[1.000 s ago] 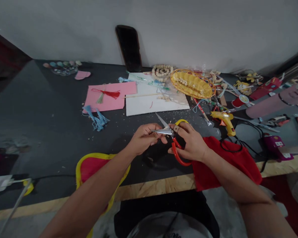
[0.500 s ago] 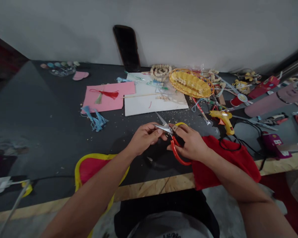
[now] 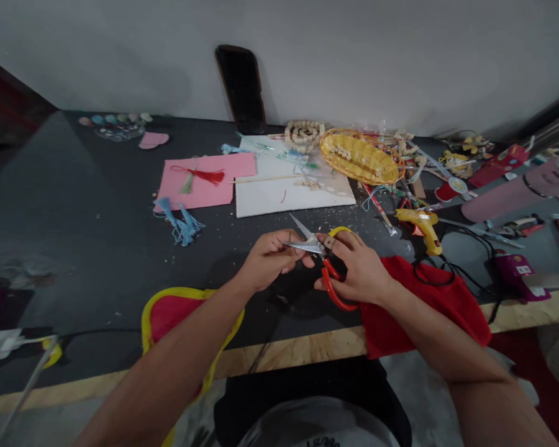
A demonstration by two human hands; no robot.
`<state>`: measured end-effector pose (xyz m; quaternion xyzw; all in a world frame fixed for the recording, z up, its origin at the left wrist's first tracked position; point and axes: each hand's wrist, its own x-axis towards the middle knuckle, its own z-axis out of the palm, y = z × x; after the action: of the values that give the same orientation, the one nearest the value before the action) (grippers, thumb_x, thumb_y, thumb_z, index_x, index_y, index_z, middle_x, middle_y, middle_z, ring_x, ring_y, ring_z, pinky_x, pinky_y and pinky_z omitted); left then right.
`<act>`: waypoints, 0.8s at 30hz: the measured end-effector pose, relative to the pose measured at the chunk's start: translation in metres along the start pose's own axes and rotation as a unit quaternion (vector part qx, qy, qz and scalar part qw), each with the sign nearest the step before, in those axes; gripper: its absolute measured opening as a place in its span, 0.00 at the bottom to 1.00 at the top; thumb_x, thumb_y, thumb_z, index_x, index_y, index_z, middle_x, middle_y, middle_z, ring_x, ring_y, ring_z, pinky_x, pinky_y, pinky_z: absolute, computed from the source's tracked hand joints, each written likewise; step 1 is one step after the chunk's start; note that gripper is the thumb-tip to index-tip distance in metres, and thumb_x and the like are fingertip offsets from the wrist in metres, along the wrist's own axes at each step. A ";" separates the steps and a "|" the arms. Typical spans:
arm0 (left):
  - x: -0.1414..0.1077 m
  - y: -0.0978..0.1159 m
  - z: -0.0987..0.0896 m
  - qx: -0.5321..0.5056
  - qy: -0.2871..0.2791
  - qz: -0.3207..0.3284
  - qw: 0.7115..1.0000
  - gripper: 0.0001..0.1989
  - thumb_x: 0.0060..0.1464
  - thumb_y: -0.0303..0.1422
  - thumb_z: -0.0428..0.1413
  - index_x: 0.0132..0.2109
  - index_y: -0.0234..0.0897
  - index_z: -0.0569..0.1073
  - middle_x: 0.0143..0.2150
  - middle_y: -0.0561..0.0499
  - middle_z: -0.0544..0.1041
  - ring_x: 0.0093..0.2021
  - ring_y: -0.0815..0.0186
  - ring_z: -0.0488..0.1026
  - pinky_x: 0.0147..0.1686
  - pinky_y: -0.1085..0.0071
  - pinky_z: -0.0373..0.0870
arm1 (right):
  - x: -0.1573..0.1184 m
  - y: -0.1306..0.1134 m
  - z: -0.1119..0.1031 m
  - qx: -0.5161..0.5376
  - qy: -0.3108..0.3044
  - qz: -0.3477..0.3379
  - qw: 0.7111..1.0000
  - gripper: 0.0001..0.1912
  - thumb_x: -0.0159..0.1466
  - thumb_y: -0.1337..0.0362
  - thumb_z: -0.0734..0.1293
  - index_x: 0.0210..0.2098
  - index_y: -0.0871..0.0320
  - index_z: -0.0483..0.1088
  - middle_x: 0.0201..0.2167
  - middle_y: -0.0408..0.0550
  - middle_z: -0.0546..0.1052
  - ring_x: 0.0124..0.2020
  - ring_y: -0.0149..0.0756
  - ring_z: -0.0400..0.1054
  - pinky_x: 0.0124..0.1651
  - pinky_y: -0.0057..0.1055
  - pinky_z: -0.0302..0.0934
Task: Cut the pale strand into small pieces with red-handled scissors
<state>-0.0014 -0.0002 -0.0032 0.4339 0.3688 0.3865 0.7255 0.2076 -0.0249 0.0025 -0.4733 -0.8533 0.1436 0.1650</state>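
Note:
My right hand (image 3: 366, 270) grips a pair of scissors (image 3: 310, 246) with red and yellow handles, one finger through a loop. The two blades stand apart and point left. Beside them my left hand (image 3: 271, 257) is closed in a pinch, its fingertips right at the lower blade. Whatever it holds is too small and hidden to name. Both hands are above the dark tabletop (image 3: 121, 248) near its front edge. Beyond the blades lies a white board (image 3: 261, 203) with a short red thread on it.
Left of the board, pink sheets (image 3: 209, 198) carry a red tassel (image 3: 210, 176); blue tassels (image 3: 184, 230) lie nearby. A yellow basket (image 3: 372, 177), glue gun (image 3: 423, 226) and pink bottle (image 3: 517, 197) stand right. Red cloth (image 3: 423, 316) lies under my right forearm. A phone (image 3: 242, 90) leans on the wall.
The scissors have turned slightly, their blades tipping a little to the left across my left fingertips. Both hands keep nearly the same place; the view has shifted slightly.

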 end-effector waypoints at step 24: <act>0.001 -0.003 -0.004 0.011 -0.028 -0.037 0.999 0.17 0.43 0.39 0.66 0.28 0.32 0.69 0.21 0.49 0.76 0.14 0.79 0.55 0.14 0.80 0.46 | -0.001 0.000 0.007 0.029 0.003 -0.029 0.999 0.35 0.61 0.48 0.66 0.62 0.60 0.59 0.50 0.60 0.69 0.53 0.50 0.63 0.57 0.48 0.63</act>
<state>-0.0032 0.0011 -0.0077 0.4390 0.3682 0.3430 0.7443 0.2048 -0.0267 -0.0041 -0.4436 -0.8618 0.1622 0.1851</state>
